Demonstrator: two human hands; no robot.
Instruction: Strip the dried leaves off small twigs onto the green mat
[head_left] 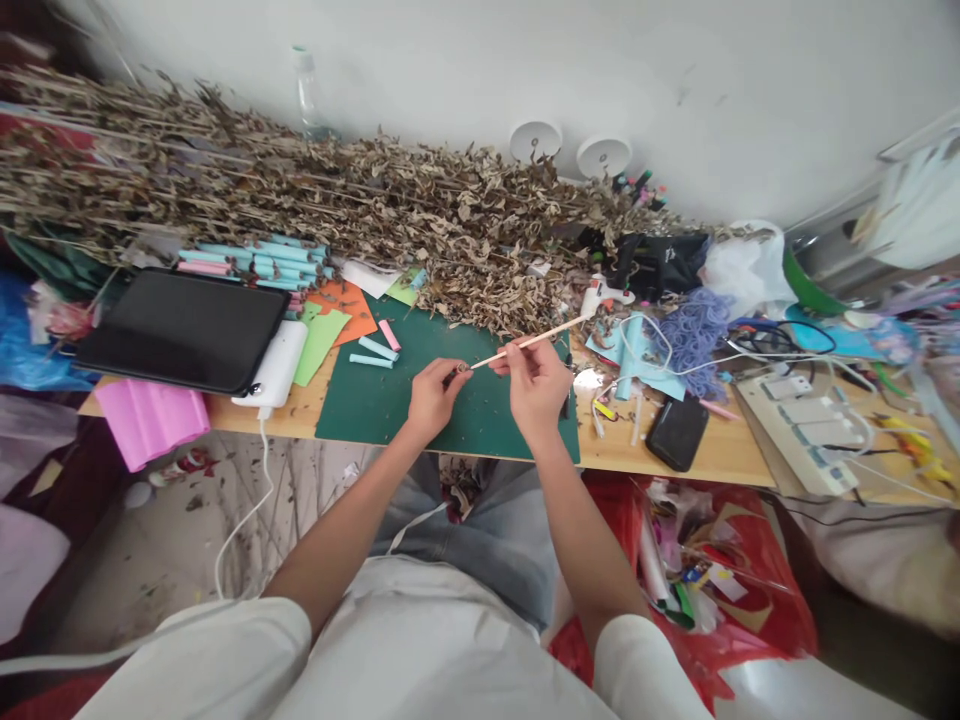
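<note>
My right hand grips a thin pale wooden stick that slants down to the left. The stick's lower tip meets the fingertips of my left hand. Those fingers are pinched round something small and brownish, mostly hidden by the hand. Both hands are above a green cutting mat. Left of them on the mat lie two light blue paper rolls and a short pink roll. Dried leafy stalks are heaped just beyond the mat, with crumbs scattered on it.
At left are a black tablet, a white power bank with a cable, and stacked blue rolls. To the right lie a glue gun, purple yarn, a black phone-like slab and a power strip. A red bag sits below.
</note>
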